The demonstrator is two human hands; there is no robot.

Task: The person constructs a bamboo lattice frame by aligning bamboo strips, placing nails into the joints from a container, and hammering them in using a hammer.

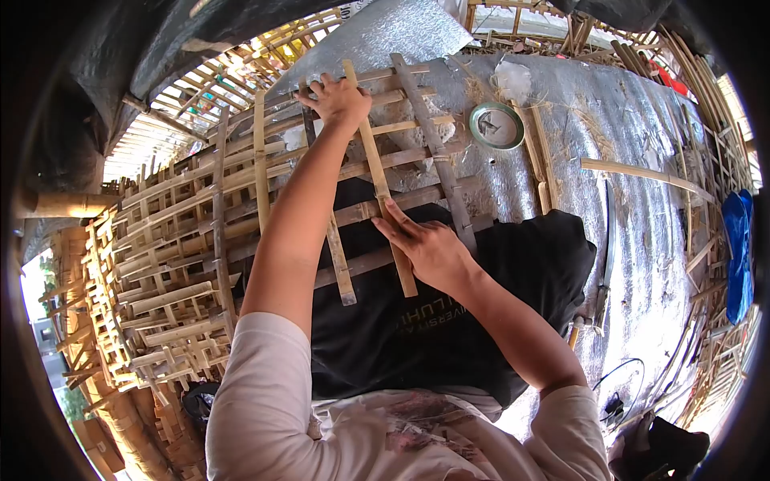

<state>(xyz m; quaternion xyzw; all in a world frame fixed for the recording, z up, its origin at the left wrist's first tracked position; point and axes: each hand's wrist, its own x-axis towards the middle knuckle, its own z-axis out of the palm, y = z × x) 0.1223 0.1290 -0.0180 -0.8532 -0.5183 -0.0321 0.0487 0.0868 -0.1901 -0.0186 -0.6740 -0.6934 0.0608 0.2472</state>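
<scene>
Head cam: L hand (335,99) has fingers spread; R hand (429,250) is on bamboo strip (374,160), can't tell grip. Weave (261,160) looks part done: L side tight, R gappy.

just below the centre of the frame, the black cloth (377,353) bears "universita" and "luh", partly legible.

Passage above silver sheet (642,224), right of bamboo lattice (261,160); round dish (496,126), loose slat (650,175) in way.
</scene>
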